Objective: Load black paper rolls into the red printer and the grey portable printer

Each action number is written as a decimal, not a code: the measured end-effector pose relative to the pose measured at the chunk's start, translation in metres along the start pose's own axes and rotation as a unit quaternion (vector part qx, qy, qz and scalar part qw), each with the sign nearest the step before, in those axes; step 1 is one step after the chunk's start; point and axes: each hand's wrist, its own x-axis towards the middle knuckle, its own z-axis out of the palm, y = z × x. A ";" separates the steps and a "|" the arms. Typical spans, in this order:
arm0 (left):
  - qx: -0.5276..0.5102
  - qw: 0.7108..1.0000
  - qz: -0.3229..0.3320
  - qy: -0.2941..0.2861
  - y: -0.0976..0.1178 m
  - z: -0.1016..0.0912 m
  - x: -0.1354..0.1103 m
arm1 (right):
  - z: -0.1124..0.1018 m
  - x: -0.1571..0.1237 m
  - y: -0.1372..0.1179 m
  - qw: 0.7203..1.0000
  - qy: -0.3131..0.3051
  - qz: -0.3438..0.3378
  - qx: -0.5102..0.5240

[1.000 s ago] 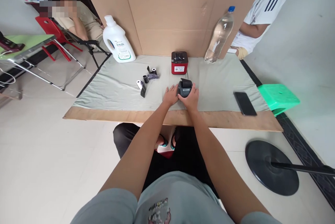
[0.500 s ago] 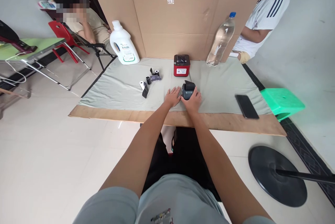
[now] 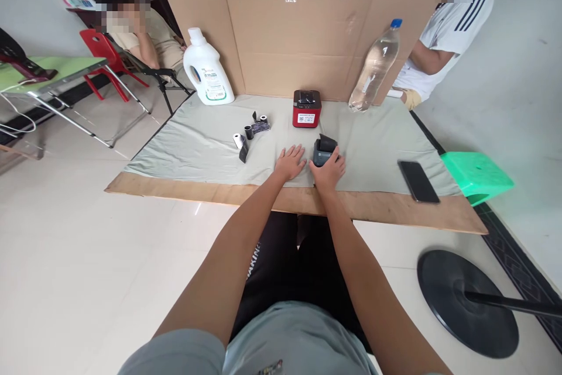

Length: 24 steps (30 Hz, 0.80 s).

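Observation:
My left hand [image 3: 290, 162] lies flat on the grey cloth [image 3: 197, 141], fingers spread, holding nothing. Beside it, my right hand [image 3: 328, 171] grips a small dark portable printer [image 3: 322, 154], thumb at its left side and fingers at its right. The printer rests on the cloth, and a black flap, seemingly its lid, stands raised on top. A red and black box-shaped device [image 3: 307, 109] with a white label sits behind the hands. Off to the left lie several small paper rolls [image 3: 249, 132], some black and some white, with loose dark strips.
A white detergent jug [image 3: 209, 71] and a clear bottle with a blue cap [image 3: 377, 65] stand against the cardboard screen [image 3: 302, 24]. A black phone [image 3: 418, 181] lies near the right front edge. Two people sit beyond the screen. A green stool [image 3: 476, 173] stands at right.
My right hand has shifted right with the printer, so a gap now separates it from my left hand. The left hand stays flat on the cloth. The camera view has moved slightly.

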 end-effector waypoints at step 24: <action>0.022 0.999 0.004 0.038 -0.008 -0.030 0.021 | 0.039 0.059 -0.014 0.998 -0.019 -0.056 -0.016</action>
